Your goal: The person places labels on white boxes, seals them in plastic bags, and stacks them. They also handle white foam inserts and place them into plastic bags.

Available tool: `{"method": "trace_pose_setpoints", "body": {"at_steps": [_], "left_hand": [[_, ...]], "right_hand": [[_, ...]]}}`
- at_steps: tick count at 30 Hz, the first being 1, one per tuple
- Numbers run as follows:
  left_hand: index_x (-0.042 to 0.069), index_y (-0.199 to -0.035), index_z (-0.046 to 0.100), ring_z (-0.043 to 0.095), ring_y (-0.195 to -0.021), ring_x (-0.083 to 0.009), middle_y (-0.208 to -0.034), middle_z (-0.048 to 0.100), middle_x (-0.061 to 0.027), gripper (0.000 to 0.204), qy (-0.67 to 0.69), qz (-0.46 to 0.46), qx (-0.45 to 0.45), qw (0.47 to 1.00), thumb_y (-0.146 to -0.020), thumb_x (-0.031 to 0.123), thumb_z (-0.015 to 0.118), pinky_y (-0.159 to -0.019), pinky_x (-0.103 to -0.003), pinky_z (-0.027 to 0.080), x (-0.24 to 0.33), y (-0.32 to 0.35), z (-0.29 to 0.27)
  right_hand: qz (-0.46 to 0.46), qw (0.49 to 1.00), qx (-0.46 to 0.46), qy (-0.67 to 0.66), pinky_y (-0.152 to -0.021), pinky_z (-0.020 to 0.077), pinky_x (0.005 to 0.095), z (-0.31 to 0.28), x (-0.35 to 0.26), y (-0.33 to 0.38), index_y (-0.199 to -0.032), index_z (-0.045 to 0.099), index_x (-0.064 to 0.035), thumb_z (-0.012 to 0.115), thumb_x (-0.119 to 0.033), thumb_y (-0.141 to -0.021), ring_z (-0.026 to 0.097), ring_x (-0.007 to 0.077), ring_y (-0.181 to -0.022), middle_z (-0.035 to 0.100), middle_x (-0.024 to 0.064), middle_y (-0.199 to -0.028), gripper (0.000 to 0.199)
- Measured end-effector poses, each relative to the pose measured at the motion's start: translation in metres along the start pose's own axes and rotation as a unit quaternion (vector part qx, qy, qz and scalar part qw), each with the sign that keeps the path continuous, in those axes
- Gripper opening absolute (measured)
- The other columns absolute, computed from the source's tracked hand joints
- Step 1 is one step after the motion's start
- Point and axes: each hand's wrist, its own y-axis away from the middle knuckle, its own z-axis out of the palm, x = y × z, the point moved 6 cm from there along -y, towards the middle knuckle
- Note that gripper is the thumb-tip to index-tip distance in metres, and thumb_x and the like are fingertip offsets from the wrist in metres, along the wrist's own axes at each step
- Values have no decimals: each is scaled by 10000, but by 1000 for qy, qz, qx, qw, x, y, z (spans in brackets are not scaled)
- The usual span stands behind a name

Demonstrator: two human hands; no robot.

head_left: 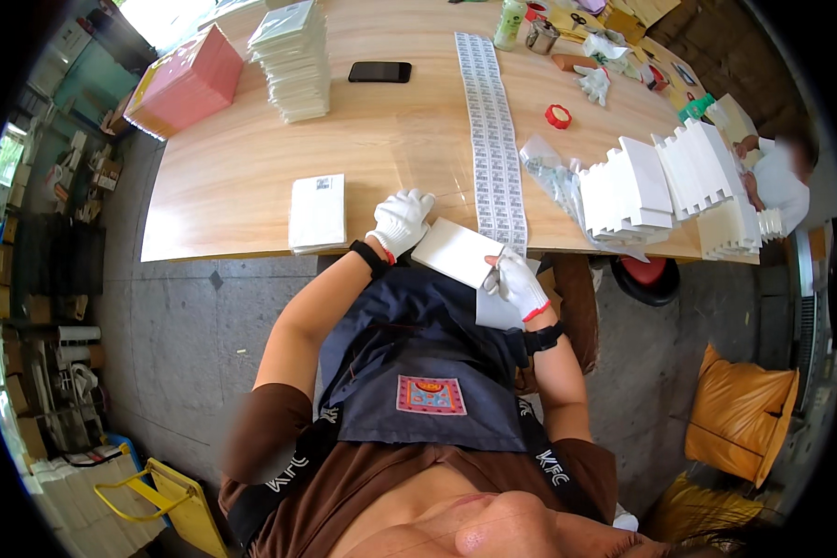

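Observation:
My left hand [403,223], in a white knit glove, rests at the table's near edge with its fingers curled. It lies at the near edge of a clear plastic film [434,167]; whether the fingers grip the film is hidden. My right hand [518,284], gloved too, holds a flat white rectangular pad [454,251] by its right end, thumb on top. The pad is tilted over the table edge, its left end close to my left hand. Below the right hand another white sheet [498,311] shows, partly covered.
On the table [223,186], a white stack [317,212] lies left, a long label strip [493,139] right of centre. Farther off are a phone [379,72], a tall white stack [293,65], pink stacks [186,84] and a red tape roll [558,116]. White blocks [628,191] stand right, near another person [781,177].

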Motion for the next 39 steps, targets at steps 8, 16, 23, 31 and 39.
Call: {"method": "trace_pose_setpoints", "body": {"at_steps": [8,16,23,31,39], "left_hand": [[127,-892,613,609,-893,-322,-895,628,-79,121,72,35,76,994,-774,105,595,-682,-442,516,-20,6,8],[102,-933,624,622,-791,-324,-899,620,-100,231,324,49,153,932,-750,-31,581,-655,-386,497,-24,6,4],[132,-1002,621,621,-751,-320,-892,608,-85,318,232,-15,149,961,-743,-41,553,-623,-402,502,-7,26,-9],[59,-1275,490,587,-709,-175,-983,601,-92,480,495,-118,281,814,-828,-67,610,-648,-281,503,-9,76,31],[-22,-1159,604,644,-963,-139,-1074,679,-75,235,772,-227,137,577,-933,12,550,-819,-260,518,5,74,96]], "right_hand": [[-22,994,57,-89,-467,538,324,-1,3,-7,-1133,479,-27,443,-61,-947,645,238,-593,577,127,-978,193],[-20,975,62,-215,-469,565,372,4,25,-15,-1130,490,-31,447,-82,-974,667,272,-624,590,131,-878,170],[-64,981,83,-165,-508,596,392,28,20,-8,-1146,480,-11,441,-67,-968,680,305,-654,595,142,-931,190],[-86,977,39,-193,-500,593,339,62,19,16,-1156,507,-24,477,-73,-963,685,241,-644,646,138,-882,201],[-86,983,30,-162,-514,562,288,89,16,42,-1169,541,-49,532,-100,-969,656,180,-632,666,96,-901,207]]}}
